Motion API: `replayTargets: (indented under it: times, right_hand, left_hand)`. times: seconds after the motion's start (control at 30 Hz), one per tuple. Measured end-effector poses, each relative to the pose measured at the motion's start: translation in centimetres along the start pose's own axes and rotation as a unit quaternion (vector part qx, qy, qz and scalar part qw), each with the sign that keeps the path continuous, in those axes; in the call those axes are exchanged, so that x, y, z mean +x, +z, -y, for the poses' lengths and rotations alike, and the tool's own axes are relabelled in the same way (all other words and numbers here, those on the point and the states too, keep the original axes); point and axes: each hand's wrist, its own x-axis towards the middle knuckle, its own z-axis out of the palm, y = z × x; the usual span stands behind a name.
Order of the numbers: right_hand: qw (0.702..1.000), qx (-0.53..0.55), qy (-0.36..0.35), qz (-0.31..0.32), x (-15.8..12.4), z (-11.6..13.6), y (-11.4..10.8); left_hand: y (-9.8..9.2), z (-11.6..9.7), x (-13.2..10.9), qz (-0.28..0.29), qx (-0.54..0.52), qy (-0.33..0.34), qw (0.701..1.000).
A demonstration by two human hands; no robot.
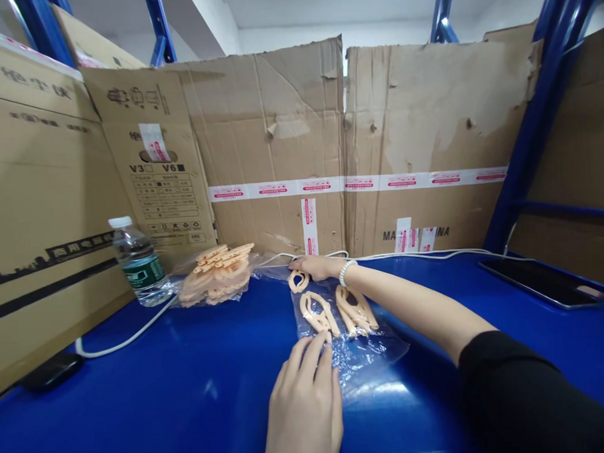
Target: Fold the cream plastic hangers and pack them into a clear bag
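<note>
A clear plastic bag [368, 357] lies flat on the blue table, with beige folding hangers on it or inside it; I cannot tell which. One folded hanger [330, 312] is in the middle, and a second group of hangers [358, 312] sits to its right. My left hand [304, 400] rests palm down with fingers stretched, the tips touching the near end of the middle hanger. Reaching across to the far side, my right hand [316, 266] has its fingers closed at the top of a smaller-looking beige hanger [298, 282]. Those fingertips are partly hidden.
Left of the bag is a pile of beige hangers [219, 277] on plastic film. Beside it stands a water bottle [141, 263]. A white cable [131, 337] runs to a dark object [53, 371]. At right lies a black tablet [537, 281]. Cardboard [278, 141] walls the back.
</note>
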Motion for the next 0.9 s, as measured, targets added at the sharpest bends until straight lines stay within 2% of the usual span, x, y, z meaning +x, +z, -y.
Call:
replayTargets:
  times: [0.1, 0.23, 0.33, 0.43, 0.53, 0.63, 0.7, 0.8, 0.9]
  right_hand:
    - [0.999, 0.000, -0.002, 0.033, 0.1, -0.7, -0.2]
    - [0.998, 0.018, -0.005, 0.052, -2.9, -1.8, -2.3]
    - [0.999, 0.035, 0.006, 0.004, -6.3, -1.8, -4.6]
    - [0.993, 0.040, 0.035, -0.103, -9.8, -0.4, -6.8]
    - [0.974, 0.038, 0.063, -0.215, -13.5, 2.9, -8.6]
    - [0.947, 0.047, 0.052, -0.313, -17.3, 7.9, -9.6]
    - [0.933, 0.066, 0.045, -0.350, -19.6, 11.6, -9.9]
    - [0.941, 0.072, 0.022, -0.330, -21.9, 16.3, -9.8]
    - [0.963, 0.032, -0.033, -0.265, -22.1, 18.9, -8.9]
  left_hand:
    - [0.4, 0.5, -0.6, 0.002, -0.002, 0.005, 1.000]
    - [0.2, 0.3, -0.5, -0.018, -0.022, -0.010, 1.000]
    - [-0.2, -0.1, 0.0, -0.030, -0.039, -0.031, 0.998]
    - [-0.5, -0.3, 0.1, -0.030, -0.052, -0.046, 0.997]
    - [-0.5, -0.2, 0.1, -0.034, -0.069, -0.063, 0.995]
    - [-0.5, -0.2, 0.0, -0.034, -0.092, -0.082, 0.992]
    - [-0.4, -0.1, 0.0, -0.034, -0.108, -0.094, 0.989]
    - [-0.3, 0.0, 0.0, -0.033, -0.129, -0.105, 0.986]
    - [-0.3, 0.0, 0.2, -0.045, -0.138, -0.106, 0.984]
